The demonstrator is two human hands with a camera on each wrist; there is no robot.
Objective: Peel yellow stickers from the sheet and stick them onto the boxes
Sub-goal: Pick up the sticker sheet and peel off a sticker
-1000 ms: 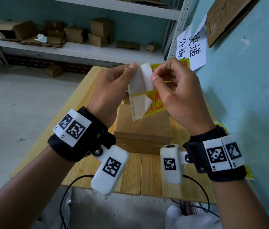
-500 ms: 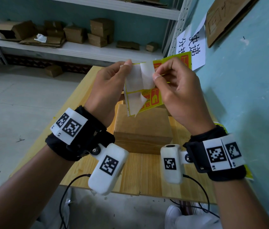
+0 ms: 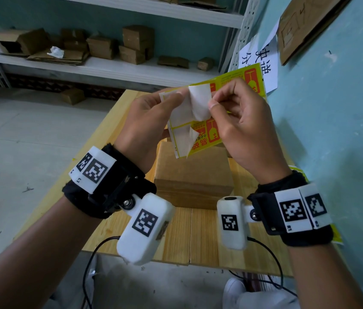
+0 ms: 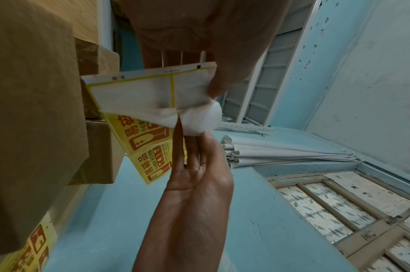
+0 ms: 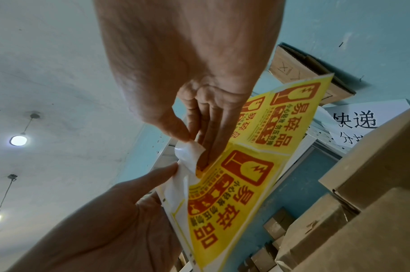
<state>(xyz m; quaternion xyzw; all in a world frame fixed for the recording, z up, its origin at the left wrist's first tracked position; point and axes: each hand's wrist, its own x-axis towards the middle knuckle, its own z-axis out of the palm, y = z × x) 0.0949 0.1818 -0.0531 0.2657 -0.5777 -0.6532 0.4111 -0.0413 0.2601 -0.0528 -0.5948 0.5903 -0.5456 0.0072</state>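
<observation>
I hold the yellow sticker sheet [image 3: 211, 136] with red print in the air above a brown cardboard box [image 3: 191, 175] on the wooden table [image 3: 203, 237]. My left hand [image 3: 174, 97] grips the sheet's white left edge. My right hand [image 3: 213, 103] pinches a sticker's lifted corner [image 3: 198, 101], white underside showing, between thumb and forefinger. A second curled flap [image 3: 190, 139] hangs lower down. The left wrist view shows bare white cells of the sheet [image 4: 134, 92] beside the box [image 4: 31, 110]. In the right wrist view the right hand's thumb [image 5: 176, 128] presses the flap against the sheet [image 5: 234, 193].
A teal wall [image 3: 332, 130] runs close on the right, with a paper sign [image 3: 263, 61] and cardboard pinned to it. Another yellow sheet [image 3: 298, 172] lies on the table under my right wrist. White shelves [image 3: 109, 68] behind hold several cardboard boxes. Cables hang at the table's front edge.
Both hands have lifted the sheet higher and tilted it flatter. The right hand has pulled the white sticker flap further to the right, away from the left hand.
</observation>
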